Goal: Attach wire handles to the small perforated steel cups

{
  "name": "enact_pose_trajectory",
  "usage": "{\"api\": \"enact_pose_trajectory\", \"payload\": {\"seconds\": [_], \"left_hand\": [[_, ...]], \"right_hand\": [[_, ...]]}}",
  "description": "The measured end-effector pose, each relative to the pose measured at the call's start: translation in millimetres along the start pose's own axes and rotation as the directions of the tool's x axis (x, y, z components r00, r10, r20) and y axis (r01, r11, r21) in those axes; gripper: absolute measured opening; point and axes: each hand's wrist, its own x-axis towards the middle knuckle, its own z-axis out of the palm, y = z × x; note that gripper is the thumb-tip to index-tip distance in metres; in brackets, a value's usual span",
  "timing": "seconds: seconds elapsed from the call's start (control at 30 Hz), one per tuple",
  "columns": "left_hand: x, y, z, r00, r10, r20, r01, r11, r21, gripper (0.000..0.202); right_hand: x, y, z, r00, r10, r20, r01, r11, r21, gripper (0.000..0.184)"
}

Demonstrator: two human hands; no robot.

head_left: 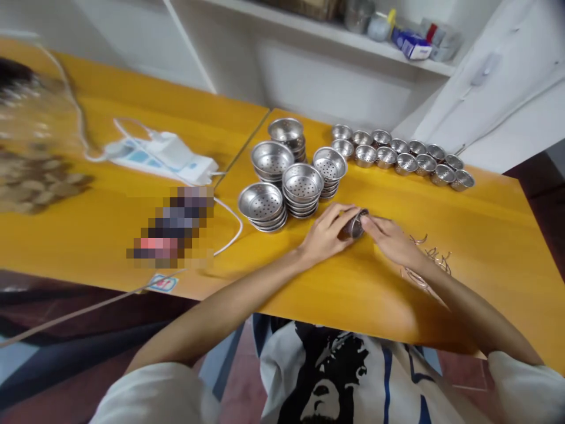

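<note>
A small perforated metal cup (354,227) is tilted on its side at the table, between my two hands. My left hand (325,234) is closed around its left side, the fingers reaching over the top. With its fingertips pressed at the cup's rim, my right hand (394,238) grips it from the other side. Whether a smaller piece sits between the right fingers is hidden. Beside my right forearm lie several thin, curved copper-coloured wires (435,262). Stacks of wider perforated metal bowls (302,184) stand just beyond my left hand.
Two rows of small perforated metal cups (406,164) line the table's back right. To the left are a white power strip (161,156) with cables, a pixelated patch, and a blurred heap of tan pieces (35,182). A shelf (353,44) hangs behind the yellow table (498,235).
</note>
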Motion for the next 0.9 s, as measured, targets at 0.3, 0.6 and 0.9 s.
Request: {"api": "enact_pose_trajectory", "payload": {"seconds": [0.3,0.6,0.9], "left_hand": [[-14.4,3.3,5.2,0.995,-0.003,0.102,0.007,0.999,-0.046,0.058],[15.4,64.6,-78.5,0.992,0.039,-0.119,-0.020,0.988,0.155,0.088],[-4.6,-1.1,-165.0,0.877,-0.287,-0.386,0.442,0.797,0.411,0.041]], "right_hand": [[-33.5,-1.9,49.7,0.958,0.265,-0.106,-0.224,0.929,0.295,0.078],[-139.8,19.5,-31.4,0.937,0.151,-0.315,-0.041,0.943,0.329,0.064],[-149.9,97.7,-55.9,0.867,0.113,-0.485,-0.414,0.705,-0.576,0.064]]}}
